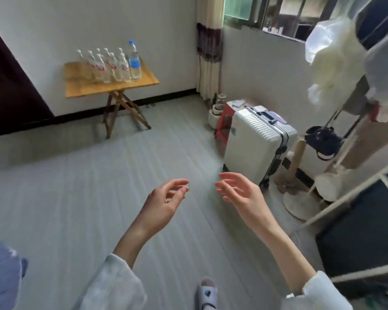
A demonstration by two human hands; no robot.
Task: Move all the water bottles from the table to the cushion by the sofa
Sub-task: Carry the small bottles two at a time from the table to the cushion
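Observation:
Several clear water bottles with red labels [109, 67] stand clustered on a small wooden folding table [83, 86] against the far wall. A taller bottle with a blue cap and blue label [134, 61] stands at the right end of the cluster. My left hand [164, 202] and my right hand [240, 193] hover over the floor in the middle of the room, far from the table. Both hands hold nothing and their fingers are loosely spread. No sofa or cushion is in sight.
A white suitcase [255, 142] stands at the right beside a red stool [224, 121]. A clothes rack with hanging garments [345, 63] fills the right side. Grey floor [99, 186] stretches between me and the table. Blue fabric [0, 276] lies at the lower left.

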